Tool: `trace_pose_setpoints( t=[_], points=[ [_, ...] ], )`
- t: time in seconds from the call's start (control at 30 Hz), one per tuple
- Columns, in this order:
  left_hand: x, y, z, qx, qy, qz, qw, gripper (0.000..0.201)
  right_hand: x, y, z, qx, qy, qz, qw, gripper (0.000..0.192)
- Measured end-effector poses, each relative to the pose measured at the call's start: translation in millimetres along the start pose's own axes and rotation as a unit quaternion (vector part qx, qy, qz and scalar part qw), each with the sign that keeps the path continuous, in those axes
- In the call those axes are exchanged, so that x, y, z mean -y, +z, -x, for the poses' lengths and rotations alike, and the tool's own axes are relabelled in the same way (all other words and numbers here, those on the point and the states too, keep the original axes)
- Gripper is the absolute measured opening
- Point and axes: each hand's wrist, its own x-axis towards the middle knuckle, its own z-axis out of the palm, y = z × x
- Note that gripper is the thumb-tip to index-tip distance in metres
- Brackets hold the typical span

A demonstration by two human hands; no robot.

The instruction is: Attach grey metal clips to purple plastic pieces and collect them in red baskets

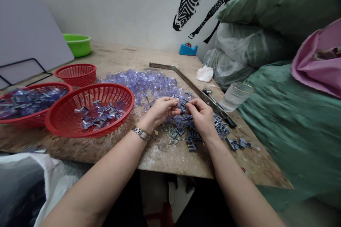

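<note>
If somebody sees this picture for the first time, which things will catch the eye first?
Probably the big red basket at left, with small clear-purple pieces in it, and the heap of purple plastic pieces at mid-table. Just right of it, the left hand and right hand pinch one small piece together.

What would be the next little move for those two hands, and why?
Probably press the two small pieces together: the left hand and right hand pinch small parts fingertip to fingertip above the pile, and similar pieces already lie in the red basket.

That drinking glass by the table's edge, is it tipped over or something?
Yes, the glass leans sideways at the right edge of the table, against a green sack instead of standing upright.
</note>
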Motion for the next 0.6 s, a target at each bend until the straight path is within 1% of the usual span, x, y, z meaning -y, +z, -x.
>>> trace_pose_setpoints(
  t=[0.17,0.43,0.6],
  points=[
    [0.2,-0.4,-0.2,-0.003,-0.004,0.019,1.000,0.016,-0.1,-0.5,0.1,-0.005,-0.006,0.003,1.000,0.014],
    [0.4,3.5,2.3,0.000,-0.004,0.007,1.000,0.015,-0.6,-0.3,1.1,0.008,-0.041,0.058,0.997,0.014],
    [1.3,4.2,2.5,0.001,0.012,-0.025,1.000,0.016,-0.3,-0.9,1.6,0.006,-0.090,0.115,0.989,0.014]
  ],
)
